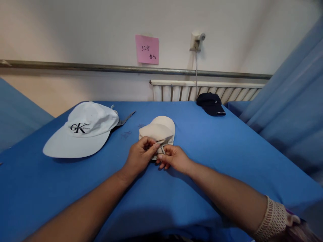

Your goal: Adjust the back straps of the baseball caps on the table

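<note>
A beige baseball cap (156,131) lies at the middle of the blue-covered table, its brim pointing away from me. My left hand (141,152) is closed on the cap's back edge, thumb on top. Close beside it, my right hand (175,158) pinches the strap and buckle (160,149) at the back of the cap. Fingers cover part of the strap, so how it is fastened cannot be made out. To the left sits a larger white cap (88,116) with black letters on its front and a loose strap behind.
A dark navy cap (210,103) rests at the far right of the blue table cover (202,134). Behind stand a radiator (176,91), a metal rail (101,67), a pink note (147,49) and a plugged wall socket (196,42). Blue curtains (290,94) hang at the right.
</note>
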Motion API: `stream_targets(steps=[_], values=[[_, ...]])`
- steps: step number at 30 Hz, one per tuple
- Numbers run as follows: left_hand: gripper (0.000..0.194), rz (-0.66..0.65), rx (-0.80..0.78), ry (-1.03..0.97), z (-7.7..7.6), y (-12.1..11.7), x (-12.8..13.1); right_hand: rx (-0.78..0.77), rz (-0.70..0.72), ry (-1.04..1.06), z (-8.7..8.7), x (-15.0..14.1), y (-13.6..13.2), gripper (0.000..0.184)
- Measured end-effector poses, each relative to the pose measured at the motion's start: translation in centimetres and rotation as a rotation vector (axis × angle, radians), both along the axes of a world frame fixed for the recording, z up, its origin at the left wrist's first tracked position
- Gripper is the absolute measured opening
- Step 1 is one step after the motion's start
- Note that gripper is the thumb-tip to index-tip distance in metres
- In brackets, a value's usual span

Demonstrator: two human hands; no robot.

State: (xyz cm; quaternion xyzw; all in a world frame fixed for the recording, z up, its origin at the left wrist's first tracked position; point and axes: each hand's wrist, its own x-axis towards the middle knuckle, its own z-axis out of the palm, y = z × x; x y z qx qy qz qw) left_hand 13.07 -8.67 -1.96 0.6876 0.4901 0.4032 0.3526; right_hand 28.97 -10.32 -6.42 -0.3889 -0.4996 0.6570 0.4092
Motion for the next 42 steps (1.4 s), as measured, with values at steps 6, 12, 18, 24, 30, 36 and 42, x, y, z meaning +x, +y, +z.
stream_targets(steps=[6, 12, 18, 24, 30, 36, 42], values=[[0.024, -0.017, -0.039, -0.058, 0.0, 0.3, 0.0, -0.016, -0.008, -0.003, 0.1, 0.0, -0.1, 0.029], [0.03, -0.034, -0.002, -0.041, 0.1, 0.0, -0.6, 0.032, -0.014, -0.002, -0.2, 0.1, -0.1, 0.031], [0.028, -0.071, 0.048, 0.048, 0.0, -0.1, -1.0, 0.043, -0.032, 0.018, -0.3, -0.1, -0.2, 0.03], [0.024, -0.076, 0.077, 0.055, 0.0, -0.1, -1.0, 0.055, -0.032, 0.024, -0.1, -0.1, -0.3, 0.031], [0.021, -0.069, 0.035, -0.032, 0.3, -0.3, -0.7, 0.092, 0.003, -0.005, 0.0, 0.1, -0.5, 0.029], [0.023, -0.08, -0.003, -0.109, -0.3, -0.1, -0.7, 0.096, -0.04, -0.058, -0.1, 0.1, -0.4, 0.03], [0.022, 0.02, 0.045, -0.117, 0.4, -0.4, -0.9, 0.068, -0.216, 0.047, 0.5, 0.0, -0.3, 0.027]])
